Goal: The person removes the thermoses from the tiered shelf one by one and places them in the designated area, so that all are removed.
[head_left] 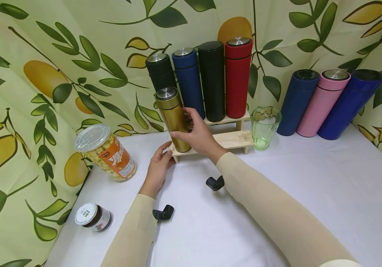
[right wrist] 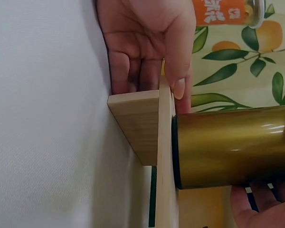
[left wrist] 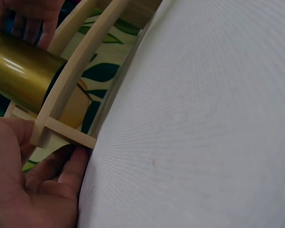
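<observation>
On a white table [head_left: 294, 193] backed by a leaf-print cloth, seen from the head camera, a two-step wooden rack [head_left: 231, 140] holds flasks. The right hand [head_left: 199, 135] wraps its fingers round a gold flask [head_left: 173, 118] standing upright at the left end of the lower step. The left hand [head_left: 159, 168] grips the rack's left front corner, thumb up against the step. Four flasks stand on the upper step: black [head_left: 160, 72], blue [head_left: 189, 81], black [head_left: 212, 79] and red [head_left: 237, 76]. A green glass [head_left: 265, 127] stands just right of the rack, with three more flasks [head_left: 324, 102] leaning on the cloth beyond it. To the left are a tilted snack jar [head_left: 107, 152] and a small jar [head_left: 93, 217] on its side.

From the left wrist camera, the left hand [left wrist: 33, 190] curls round the rack's end post [left wrist: 61, 130], fingertips touching the table edge of the wood. The gold flask [left wrist: 21, 76] rests on the step above, the other hand's fingers [left wrist: 26, 21] on it.

From the right wrist camera, the gold flask [right wrist: 232, 147] sits with its base flat on the step [right wrist: 165, 156]. The left hand [right wrist: 147, 42] clasps the rack's end, thumb [right wrist: 180, 61] over the step's edge. The right hand's fingers [right wrist: 261, 204] curl round the flask's far side.
</observation>
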Available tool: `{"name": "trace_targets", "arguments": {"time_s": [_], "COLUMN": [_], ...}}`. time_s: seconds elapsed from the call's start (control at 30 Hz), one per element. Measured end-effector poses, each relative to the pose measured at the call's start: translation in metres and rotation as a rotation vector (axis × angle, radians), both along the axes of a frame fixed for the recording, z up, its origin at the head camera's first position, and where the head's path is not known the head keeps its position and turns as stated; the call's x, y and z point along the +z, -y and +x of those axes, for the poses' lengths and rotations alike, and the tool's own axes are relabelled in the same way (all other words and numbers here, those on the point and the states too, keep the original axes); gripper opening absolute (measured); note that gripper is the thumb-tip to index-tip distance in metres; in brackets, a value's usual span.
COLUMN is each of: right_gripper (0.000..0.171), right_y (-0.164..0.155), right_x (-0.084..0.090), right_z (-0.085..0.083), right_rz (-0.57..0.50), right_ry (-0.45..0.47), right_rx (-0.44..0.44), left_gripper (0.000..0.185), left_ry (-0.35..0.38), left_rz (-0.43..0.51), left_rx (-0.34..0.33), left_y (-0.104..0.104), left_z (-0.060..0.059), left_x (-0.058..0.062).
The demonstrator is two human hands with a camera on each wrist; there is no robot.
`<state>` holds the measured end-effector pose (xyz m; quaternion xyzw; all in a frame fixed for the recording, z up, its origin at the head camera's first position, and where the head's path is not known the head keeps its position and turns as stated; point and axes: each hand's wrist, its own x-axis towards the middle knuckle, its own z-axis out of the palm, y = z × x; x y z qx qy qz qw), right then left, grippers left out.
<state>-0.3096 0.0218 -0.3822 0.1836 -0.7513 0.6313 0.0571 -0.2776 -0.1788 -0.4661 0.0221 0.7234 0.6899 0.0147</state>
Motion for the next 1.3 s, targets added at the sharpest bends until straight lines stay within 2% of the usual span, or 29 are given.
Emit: {"name": "trace_targets", "arguments": {"time_s": [0.3,0.6,0.97,1.3], "right_gripper": [0.080,0.077,0.077,0.077], "right_y": [0.001,-0.003,-0.023,-0.053], "right_x": [0.001,-0.004,0.000,0.001], "right_z": [0.002,0.014,0.044,0.072], "right_rz": [0.016,-0.009,-0.024,-0.022], "right_ry": [-0.017,-0.072,-0.079,-0.133], "right_rx": [-0.030,-0.024,-0.003,0.017], "left_gripper": [0.047,0.046,0.046,0.047], "left_ry": [0.005,0.010,0.032,0.065], "left_rz": [-0.019,-0.010,-0.006,-0.025], "left_rx": [0.011,0.019,0.012,0.002], "left_y": [-0.001,0.000,0.002,0.001], "left_z": [0.000,0.002,0.004,0.001], "left_x": [0.000,-0.001,0.002,0.002]}}
